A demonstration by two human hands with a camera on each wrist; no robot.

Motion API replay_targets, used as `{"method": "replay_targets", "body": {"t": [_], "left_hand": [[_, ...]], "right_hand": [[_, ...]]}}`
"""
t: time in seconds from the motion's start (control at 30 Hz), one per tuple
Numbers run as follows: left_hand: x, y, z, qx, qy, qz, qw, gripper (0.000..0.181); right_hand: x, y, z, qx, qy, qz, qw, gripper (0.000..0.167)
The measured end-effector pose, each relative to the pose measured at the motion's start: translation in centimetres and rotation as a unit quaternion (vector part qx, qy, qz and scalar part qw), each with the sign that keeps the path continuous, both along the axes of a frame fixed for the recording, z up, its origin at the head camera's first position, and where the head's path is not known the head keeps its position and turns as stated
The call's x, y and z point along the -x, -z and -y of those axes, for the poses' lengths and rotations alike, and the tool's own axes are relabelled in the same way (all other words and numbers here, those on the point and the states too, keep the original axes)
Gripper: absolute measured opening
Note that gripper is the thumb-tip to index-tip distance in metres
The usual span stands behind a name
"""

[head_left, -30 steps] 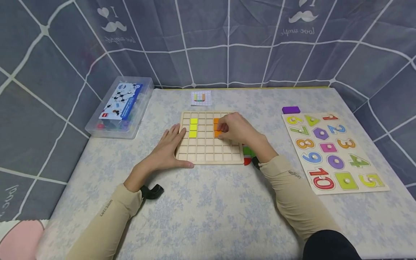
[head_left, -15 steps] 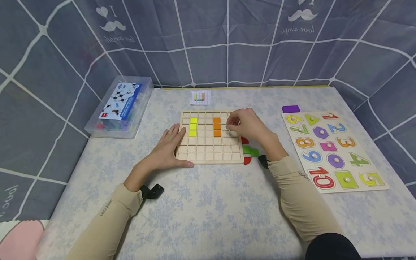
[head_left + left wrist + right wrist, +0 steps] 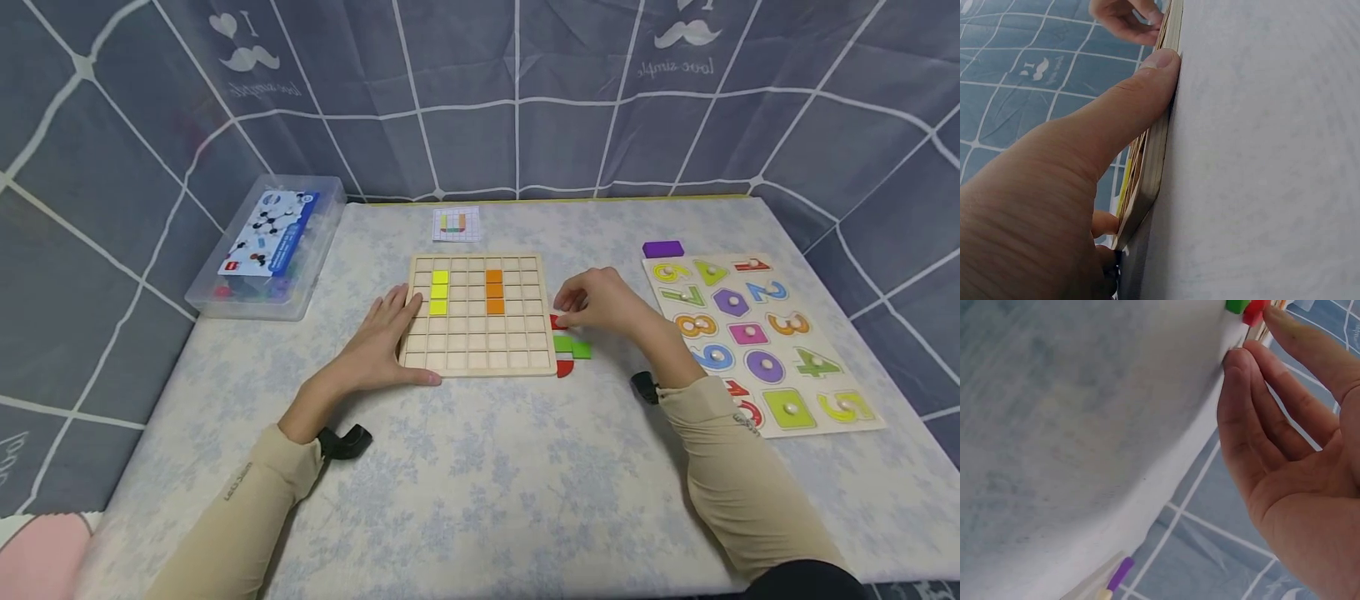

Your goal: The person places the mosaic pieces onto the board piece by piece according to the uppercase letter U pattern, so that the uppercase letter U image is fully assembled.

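Right fingers [image 3: 1233, 406] moved off the board [image 3: 517, 340], beside the far red piece [image 3: 1254, 312].

A pale wooden grid board [image 3: 477, 342] lies flat on the table [image 3: 480, 475], three yellow squares [image 3: 439, 292] filling part of one column, three orange squares [image 3: 495, 292] level with them in another. Red pieces [image 3: 565, 368] and green pieces [image 3: 581, 350] sit bunched by its right edge.

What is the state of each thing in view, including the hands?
Wooden grid board: flat, partly filled.
Yellow squares: in the grid.
Orange squares: in the grid.
Green tiles: outside the grid.
Lower red quarter-circle: outside the grid.
Upper red piece: outside, partly covered.
Plastic box: closed.
Number puzzle board: flat, partly covered.
Purple block: unheld.
Pattern card: lying flat.
Left hand: touching the grid board.
Right hand: at upper red piece.
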State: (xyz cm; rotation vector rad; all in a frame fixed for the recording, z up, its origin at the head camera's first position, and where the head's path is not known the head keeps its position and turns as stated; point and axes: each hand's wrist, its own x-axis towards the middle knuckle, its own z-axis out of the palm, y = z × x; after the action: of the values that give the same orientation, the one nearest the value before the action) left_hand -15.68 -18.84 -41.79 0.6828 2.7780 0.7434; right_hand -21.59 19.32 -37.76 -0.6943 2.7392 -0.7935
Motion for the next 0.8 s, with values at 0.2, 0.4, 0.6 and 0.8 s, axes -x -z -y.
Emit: {"method": "replay_targets", "body": {"t": [0.2, 0.4, 0.6, 0.8], "left_hand": [[-0.1, 0.0, 0.0, 0.003, -0.001, 0.002, 1.0, 0.134], [0.0, -0.1, -0.2, 0.007, -0.001, -0.001, 1.0, 0.134], [-0.2, -0.3, -0.1, 0.006, -0.003, 0.001, 1.0, 0.135], [-0.2, -0.2, -0.1, 0.003, -0.005, -0.002, 1.0, 0.134]], "right_hand": [[-0.3, 0.0, 0.8, 0.002, 0.001, 0.009, 1.0, 0.019], [-0.6, 0.1, 1.1, -0.006, 0.023, 0.008, 0.9997, 0.016], [-0.6, 0.2, 1.3, 0.011, 0.033, 0.019, 0.9992, 0.02], [-0.5, 0.2, 1.2, 0.019, 0.033, 0.016, 0.9992, 0.019]]}}
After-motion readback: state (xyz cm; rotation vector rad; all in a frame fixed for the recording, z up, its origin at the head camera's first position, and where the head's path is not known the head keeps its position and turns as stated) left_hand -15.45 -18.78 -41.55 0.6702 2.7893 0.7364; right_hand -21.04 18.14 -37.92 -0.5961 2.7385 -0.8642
